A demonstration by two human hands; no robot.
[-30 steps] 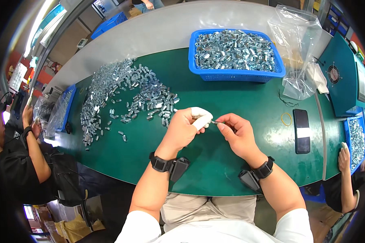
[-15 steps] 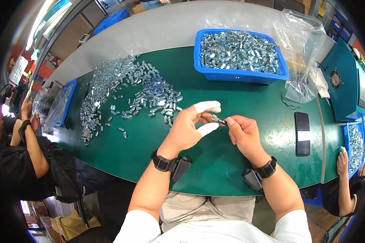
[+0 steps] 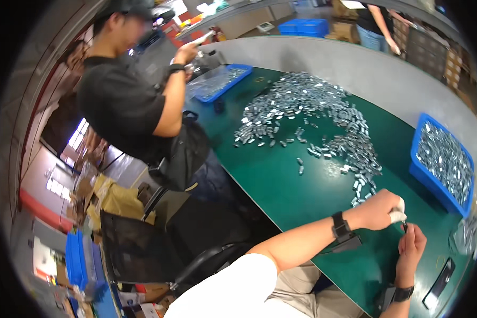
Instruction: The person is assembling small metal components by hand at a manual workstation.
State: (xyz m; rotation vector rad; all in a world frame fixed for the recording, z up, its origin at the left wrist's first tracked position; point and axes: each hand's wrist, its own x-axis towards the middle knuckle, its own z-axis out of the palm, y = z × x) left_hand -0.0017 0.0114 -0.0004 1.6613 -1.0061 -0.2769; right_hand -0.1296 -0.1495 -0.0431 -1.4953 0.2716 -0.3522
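My left hand (image 3: pixel 379 210), with white finger covers on its fingertips, is closed with the fingertips pinched together. Whatever lies inside is mostly hidden; the frame from before shows a small silvery metal piece there. Just below and to the right, my right hand (image 3: pixel 411 244) pinches a short, thin dark tool (image 3: pixel 405 227) that points up toward the left fingertips. Its tip is hidden by the left hand, and I cannot tell whether it sits inside the metal piece. Near my left hand, loose silvery metal long nuts (image 3: pixel 308 95) spread across the green table (image 3: pixel 270 177).
A blue basket (image 3: pixel 416 167) full of similar pieces stands at right, with a clear plastic bag (image 3: pixel 469 233) in front. A phone (image 3: pixel 439 283) lies near my right wrist. At left a person in black (image 3: pixel 127 100) works beside another blue tray (image 3: pixel 214 97); a black chair (image 3: pixel 138 249) stands below.
The view has swung to the left, so the scene appears shifted right and tilted. My left fingers have closed up, and both hands stay close together around the thin tool.
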